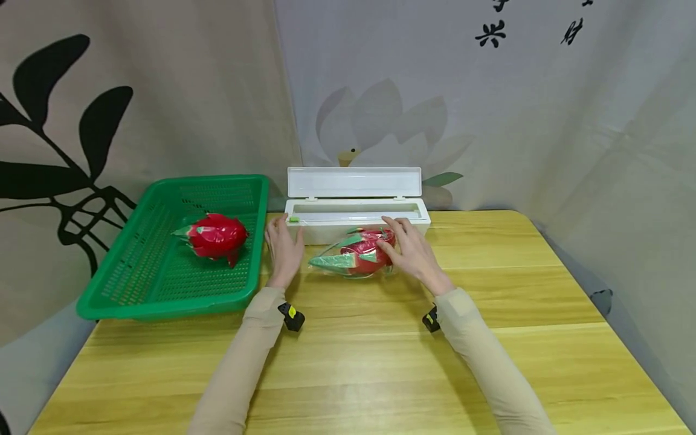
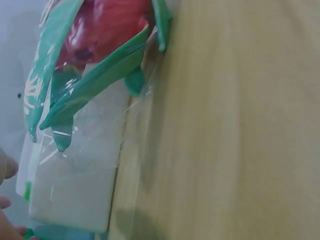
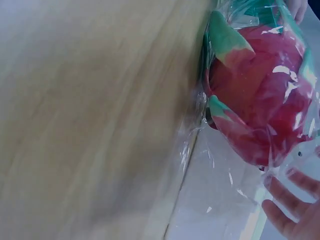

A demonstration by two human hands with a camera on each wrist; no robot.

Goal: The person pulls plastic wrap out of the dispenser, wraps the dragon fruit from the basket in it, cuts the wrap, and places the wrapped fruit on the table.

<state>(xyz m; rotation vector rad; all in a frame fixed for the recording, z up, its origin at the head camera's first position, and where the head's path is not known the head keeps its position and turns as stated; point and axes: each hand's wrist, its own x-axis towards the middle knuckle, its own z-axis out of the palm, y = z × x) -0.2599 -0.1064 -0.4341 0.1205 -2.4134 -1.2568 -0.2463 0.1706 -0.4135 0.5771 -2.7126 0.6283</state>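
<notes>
A red dragon fruit (image 1: 359,252) with green scales is covered in clear plastic film, in front of a white cling film dispenser (image 1: 315,235) whose lid (image 1: 353,182) stands raised. My left hand (image 1: 285,252) is at the dispenser's left end, near a small green slider (image 1: 294,219), fingers extended. My right hand (image 1: 414,252) is at the fruit's right end, its fingertips by the dispenser's front edge and its thumb over the fruit. Spread, relaxed fingers (image 3: 292,205) show beside the film in the right wrist view. In the left wrist view, film hangs around the green scales (image 2: 95,80).
A green plastic basket (image 1: 116,284) stands on the left of the wooden table (image 1: 359,374), with another dragon fruit (image 1: 217,235) inside. Behind the dispenser hangs a pale printed curtain (image 1: 217,90).
</notes>
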